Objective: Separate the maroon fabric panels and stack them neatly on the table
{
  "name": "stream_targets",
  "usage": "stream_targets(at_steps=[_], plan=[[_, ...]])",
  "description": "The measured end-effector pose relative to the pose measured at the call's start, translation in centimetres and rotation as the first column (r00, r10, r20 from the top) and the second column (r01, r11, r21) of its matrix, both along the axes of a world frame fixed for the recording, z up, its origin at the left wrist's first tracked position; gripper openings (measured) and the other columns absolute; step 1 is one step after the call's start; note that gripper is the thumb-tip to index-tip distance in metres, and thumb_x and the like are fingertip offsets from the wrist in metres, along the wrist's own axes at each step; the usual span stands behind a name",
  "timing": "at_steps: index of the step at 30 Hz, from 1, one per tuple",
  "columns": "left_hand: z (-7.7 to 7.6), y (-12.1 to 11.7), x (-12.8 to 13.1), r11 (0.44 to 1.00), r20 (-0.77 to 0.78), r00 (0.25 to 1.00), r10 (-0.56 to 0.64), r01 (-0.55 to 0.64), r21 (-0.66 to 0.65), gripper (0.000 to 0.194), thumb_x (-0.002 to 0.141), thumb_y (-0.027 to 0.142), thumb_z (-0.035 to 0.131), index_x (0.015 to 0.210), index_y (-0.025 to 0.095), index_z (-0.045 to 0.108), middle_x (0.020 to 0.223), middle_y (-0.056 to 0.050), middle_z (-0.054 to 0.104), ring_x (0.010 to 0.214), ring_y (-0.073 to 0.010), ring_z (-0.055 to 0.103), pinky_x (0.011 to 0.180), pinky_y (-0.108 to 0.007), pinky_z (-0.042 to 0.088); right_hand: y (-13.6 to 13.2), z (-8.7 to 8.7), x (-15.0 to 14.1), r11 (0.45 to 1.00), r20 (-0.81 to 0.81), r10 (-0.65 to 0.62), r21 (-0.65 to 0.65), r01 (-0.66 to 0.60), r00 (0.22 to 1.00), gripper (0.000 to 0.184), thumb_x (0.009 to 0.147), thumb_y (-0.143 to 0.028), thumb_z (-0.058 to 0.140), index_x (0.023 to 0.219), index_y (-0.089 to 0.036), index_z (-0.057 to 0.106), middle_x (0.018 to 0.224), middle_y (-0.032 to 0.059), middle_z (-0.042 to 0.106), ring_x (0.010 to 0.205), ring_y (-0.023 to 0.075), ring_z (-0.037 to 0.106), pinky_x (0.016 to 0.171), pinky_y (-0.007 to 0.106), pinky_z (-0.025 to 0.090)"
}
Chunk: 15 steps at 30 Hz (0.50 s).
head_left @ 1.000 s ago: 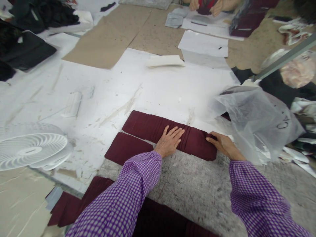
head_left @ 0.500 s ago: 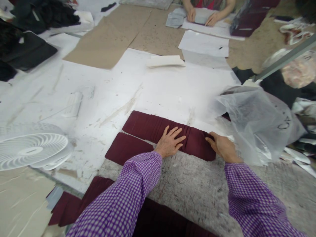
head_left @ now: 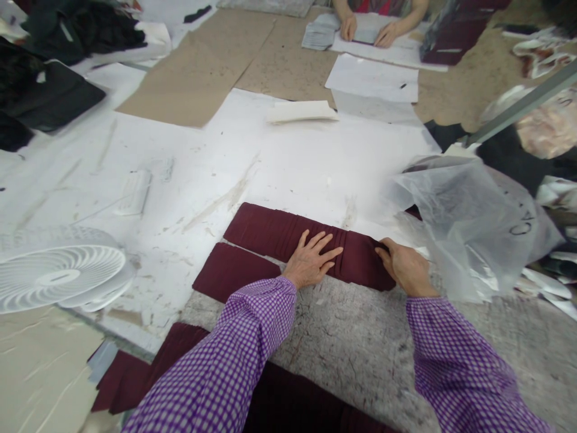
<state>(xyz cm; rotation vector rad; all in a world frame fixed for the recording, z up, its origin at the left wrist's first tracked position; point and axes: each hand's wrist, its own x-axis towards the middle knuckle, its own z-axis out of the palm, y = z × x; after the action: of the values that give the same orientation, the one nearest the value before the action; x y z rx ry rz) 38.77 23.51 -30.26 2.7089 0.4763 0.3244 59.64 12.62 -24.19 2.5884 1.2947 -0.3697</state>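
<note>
A long folded strip of maroon cloth (head_left: pixel 265 231) lies across a white sheet in front of me. My left hand (head_left: pixel 312 260) rests flat on its middle, fingers spread. At the strip's right end my right hand (head_left: pixel 404 266) has its fingers curled over the edge of the cloth. Just left of my left wrist lies a second, shorter maroon piece (head_left: pixel 232 270). More maroon cloth (head_left: pixel 288 403) sits under my forearms near the bottom edge.
A crumpled clear plastic bag (head_left: pixel 464 222) lies right of my right hand. A white fan (head_left: pixel 63 273) lies at the left. Another person's hands (head_left: pixel 367 30) work on white papers at the far side. Black garments (head_left: pixel 45 90) pile at top left.
My right hand has slid a little to the left along the strip's end, bunching the cloth slightly. The other person's hands dropped flat onto their papers. My left hand has barely moved.
</note>
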Motion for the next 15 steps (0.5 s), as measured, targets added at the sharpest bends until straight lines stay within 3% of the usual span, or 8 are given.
stream_targets(at_steps=[8, 15], plan=[[-0.3, 0.0, 0.0, 1.0, 0.022, 1.0, -0.002, 0.002, 0.0, 0.042, 0.09, 0.045, 0.041, 0.128, 0.031, 0.051, 0.146, -0.009, 0.04, 0.137, -0.0266, 0.03, 0.112, -0.058, 0.014, -1.1, -1.3, 0.9, 0.996, -0.013, -0.027, 0.087, 0.028, 1.0, 0.038, 0.088, -0.046, 0.045, 0.111, -0.018, 0.058, 0.08, 0.0147, 0.072, 0.074, 0.0359, 0.067, 0.055, 0.038, 0.043], [-0.5, 0.1, 0.0, 1.0, 0.038, 0.999, -0.009, 0.009, -0.005, 0.042, 0.089, 0.045, 0.042, 0.127, 0.03, 0.051, 0.145, -0.009, 0.041, 0.137, -0.0267, 0.029, 0.112, -0.059, 0.014, -2.6, -3.2, 2.8, 0.955, -0.083, 0.073, 0.295, -0.045, 0.994, 0.051, 0.083, -0.047, 0.055, 0.123, -0.016, 0.049, 0.106, 0.0145, 0.067, 0.094, 0.0293, 0.065, 0.08, 0.038, 0.049]])
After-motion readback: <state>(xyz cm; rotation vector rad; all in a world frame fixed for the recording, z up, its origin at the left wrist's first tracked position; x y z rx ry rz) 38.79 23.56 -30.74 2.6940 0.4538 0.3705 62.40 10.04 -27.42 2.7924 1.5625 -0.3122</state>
